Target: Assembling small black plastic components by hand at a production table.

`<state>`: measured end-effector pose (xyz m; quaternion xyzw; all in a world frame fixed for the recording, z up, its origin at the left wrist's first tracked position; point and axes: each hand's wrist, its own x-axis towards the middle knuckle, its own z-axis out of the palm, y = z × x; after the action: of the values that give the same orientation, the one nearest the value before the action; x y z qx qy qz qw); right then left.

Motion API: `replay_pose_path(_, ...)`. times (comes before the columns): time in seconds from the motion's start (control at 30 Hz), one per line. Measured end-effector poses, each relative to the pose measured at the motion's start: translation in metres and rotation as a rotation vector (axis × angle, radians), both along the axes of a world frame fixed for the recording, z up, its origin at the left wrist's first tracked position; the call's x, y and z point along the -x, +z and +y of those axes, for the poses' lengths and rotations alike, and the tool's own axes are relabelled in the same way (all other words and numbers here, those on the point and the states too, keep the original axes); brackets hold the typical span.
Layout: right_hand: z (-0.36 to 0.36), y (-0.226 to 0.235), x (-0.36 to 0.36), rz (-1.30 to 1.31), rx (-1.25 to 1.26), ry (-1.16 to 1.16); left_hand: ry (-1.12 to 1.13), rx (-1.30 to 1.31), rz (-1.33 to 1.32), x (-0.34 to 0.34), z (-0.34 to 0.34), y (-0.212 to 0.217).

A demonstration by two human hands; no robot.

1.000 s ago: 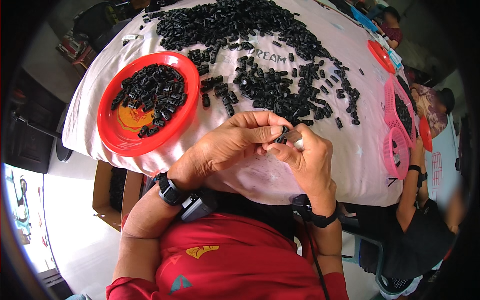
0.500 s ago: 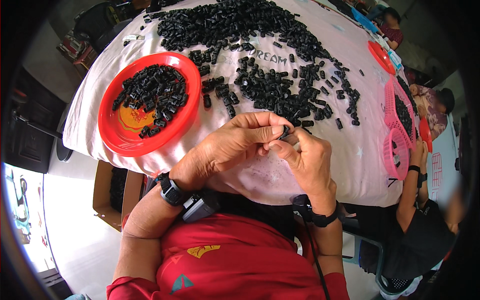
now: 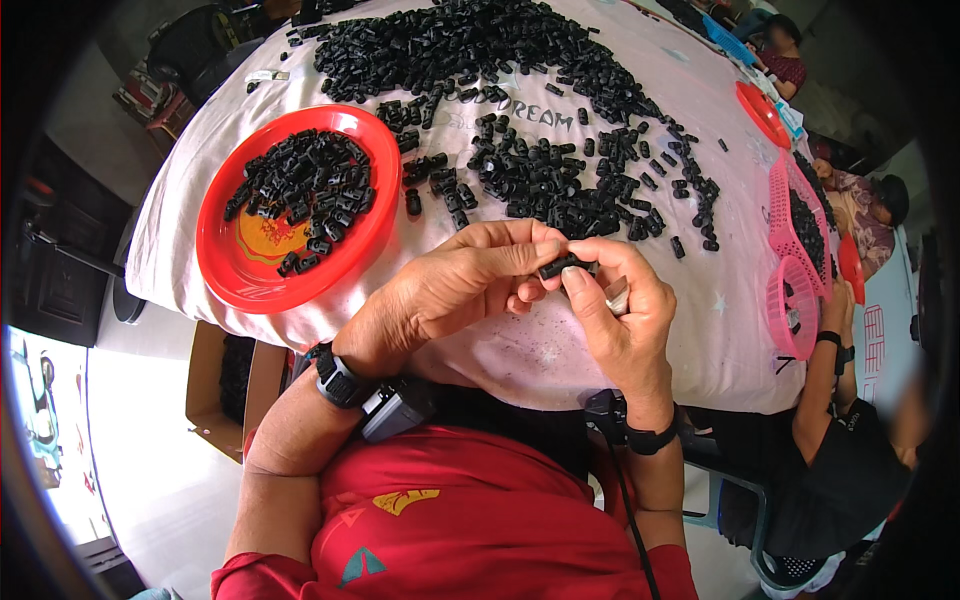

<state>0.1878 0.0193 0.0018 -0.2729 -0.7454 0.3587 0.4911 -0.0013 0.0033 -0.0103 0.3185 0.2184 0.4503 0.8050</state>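
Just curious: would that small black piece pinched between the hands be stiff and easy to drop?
The black piece probably stays stiff: it keeps its shape between the fingertips. Likely light, since fingertips alone carry it. Small and smooth-looking, so it may slip.

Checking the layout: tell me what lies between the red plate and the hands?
Only bare white tablecloth separates the red plate from the left hand, per the head view.

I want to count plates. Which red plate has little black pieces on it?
The big red plate at the left of the table, left of both hands. The other red plate, far off at the right, looks bare.
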Motion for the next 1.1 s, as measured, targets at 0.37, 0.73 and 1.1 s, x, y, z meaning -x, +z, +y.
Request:
replay_pose_path(0.37,-0.006,0.007,0.002,-0.058,-0.063,-0.129,0.121,-0.063,-0.004,-0.005,-0.001,0.002)
replay_pose_path(0.73,0.001,0.009,-0.006,-0.297,-0.085,-0.188,0.026,-0.096,-0.013,-0.006,-0.002,0.001)
replay_pose_path(1.1,0.002,0.009,-0.007,-0.458,-0.184,-0.244,0.003,-0.070,0.022,-0.008,-0.004,0.002)
